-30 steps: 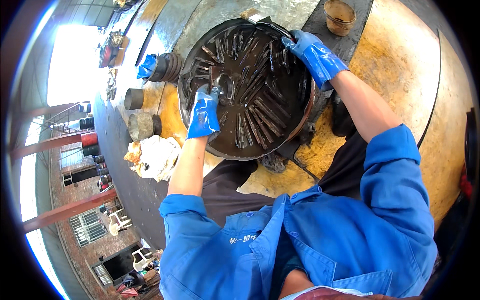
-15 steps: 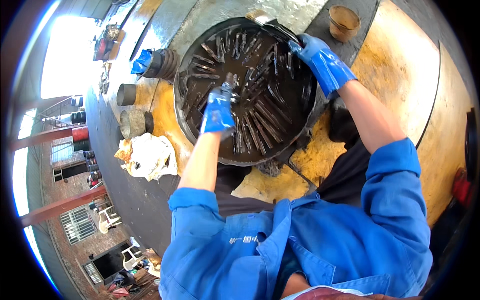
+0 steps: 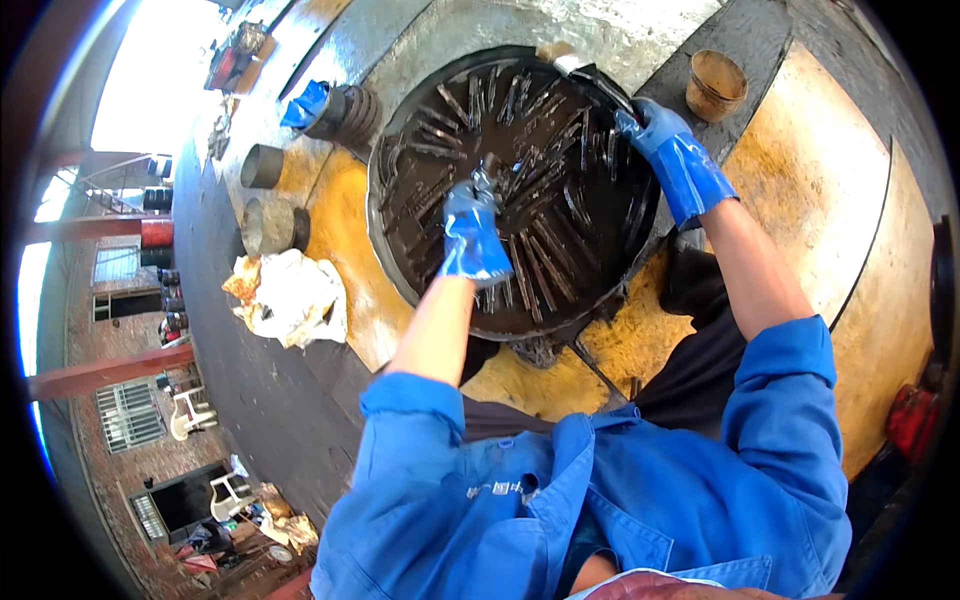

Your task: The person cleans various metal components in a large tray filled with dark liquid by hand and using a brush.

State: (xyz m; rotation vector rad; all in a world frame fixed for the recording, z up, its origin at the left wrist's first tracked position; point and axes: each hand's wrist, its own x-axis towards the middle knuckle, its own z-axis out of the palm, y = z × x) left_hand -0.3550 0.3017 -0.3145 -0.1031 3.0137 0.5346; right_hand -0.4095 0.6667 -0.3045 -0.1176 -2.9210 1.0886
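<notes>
A large round black pan (image 3: 375, 215) holds dark liquid, with several narrow dark strips (image 3: 545, 265) arranged like spokes. Over its left-centre is my left hand (image 3: 472, 228) in a blue rubber glove, its fingers closed around a stubby dark piece whose kind I cannot make out. At the pan's far right rim, my right hand (image 3: 660, 140), gloved the same way, grips the dark handle of a brush (image 3: 572, 64). The brush lies across the rim with its pale bristles pointing away to the left.
Left of the pan are a crumpled whitish cloth (image 3: 290, 300), metal cans (image 3: 268, 227) and a stack of dark rings (image 3: 355, 118) beside a blue-lined pot (image 3: 312, 108). A brown cup (image 3: 716, 85) stands at far right. Yellow-stained sheets (image 3: 810, 170) cover the ground.
The view has shifted, so the pan appears farther right and slightly lower. My left hand still grips the dark piece near the pan's middle, and my right hand stays on the brush handle.
</notes>
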